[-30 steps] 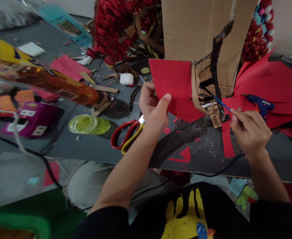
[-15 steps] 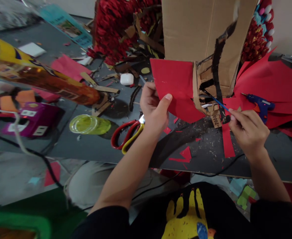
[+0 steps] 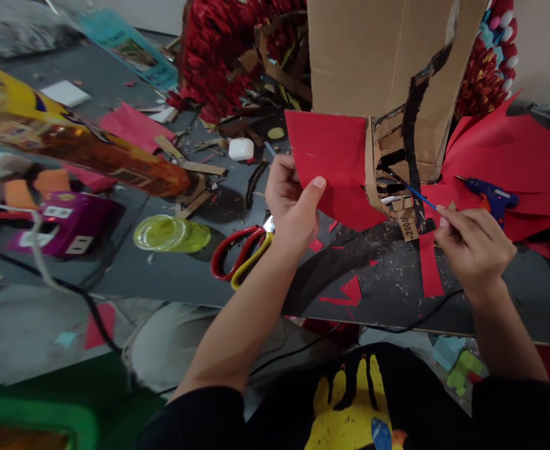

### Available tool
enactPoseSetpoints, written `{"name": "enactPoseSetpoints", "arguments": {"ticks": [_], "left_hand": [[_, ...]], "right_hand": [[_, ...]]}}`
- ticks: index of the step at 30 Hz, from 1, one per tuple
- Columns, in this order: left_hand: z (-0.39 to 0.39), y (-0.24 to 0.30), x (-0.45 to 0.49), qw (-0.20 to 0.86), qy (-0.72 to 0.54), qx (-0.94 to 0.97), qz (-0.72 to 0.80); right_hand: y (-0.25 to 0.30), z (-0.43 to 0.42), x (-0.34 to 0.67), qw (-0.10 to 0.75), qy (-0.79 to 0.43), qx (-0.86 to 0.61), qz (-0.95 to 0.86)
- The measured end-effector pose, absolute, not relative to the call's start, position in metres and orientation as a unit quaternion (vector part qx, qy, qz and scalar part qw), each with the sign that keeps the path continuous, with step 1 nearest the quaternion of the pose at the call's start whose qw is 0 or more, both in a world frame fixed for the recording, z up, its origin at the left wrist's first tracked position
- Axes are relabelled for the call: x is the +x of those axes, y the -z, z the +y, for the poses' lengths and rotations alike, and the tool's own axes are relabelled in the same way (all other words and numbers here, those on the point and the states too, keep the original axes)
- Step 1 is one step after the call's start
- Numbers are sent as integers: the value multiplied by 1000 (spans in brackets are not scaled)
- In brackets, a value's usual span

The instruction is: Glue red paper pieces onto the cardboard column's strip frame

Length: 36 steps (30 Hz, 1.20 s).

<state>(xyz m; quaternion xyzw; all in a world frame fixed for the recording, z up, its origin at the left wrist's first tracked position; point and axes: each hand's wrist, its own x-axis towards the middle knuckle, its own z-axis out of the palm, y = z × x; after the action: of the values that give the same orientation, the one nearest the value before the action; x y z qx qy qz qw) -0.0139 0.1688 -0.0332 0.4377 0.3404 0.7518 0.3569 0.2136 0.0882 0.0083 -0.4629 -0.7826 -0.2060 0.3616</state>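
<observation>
My left hand pinches the lower left edge of a red paper sheet held against the front of a tall cardboard box. My right hand is closed on a thin blue stick whose tip pokes into the torn, black-streaked lower corner of the box. A small cardboard tag marked 2008 hangs at that corner. Red paper strips lie on the dark table under my right hand.
Red-and-yellow scissors lie beside my left wrist. A blue glue gun rests on large red sheets at right. At left are a yellow-green tape roll, a purple box and an orange bottle. Red fringed decoration stands behind.
My right hand drew back slightly to the right with the blue stick. My left hand and the red sheet stayed nearly still.
</observation>
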Motion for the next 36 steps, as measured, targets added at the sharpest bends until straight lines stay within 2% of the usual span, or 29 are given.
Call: {"name": "enactPoseSetpoints", "arguments": {"ticks": [15,36], "left_hand": [[171,34,-15,340,-765,438,328],[170,35,-17,312,-749,455,368]], "right_hand": [[-6,86,213,328,230,-463,-791],[-8,87,212,344,254,-446,-787]]}}
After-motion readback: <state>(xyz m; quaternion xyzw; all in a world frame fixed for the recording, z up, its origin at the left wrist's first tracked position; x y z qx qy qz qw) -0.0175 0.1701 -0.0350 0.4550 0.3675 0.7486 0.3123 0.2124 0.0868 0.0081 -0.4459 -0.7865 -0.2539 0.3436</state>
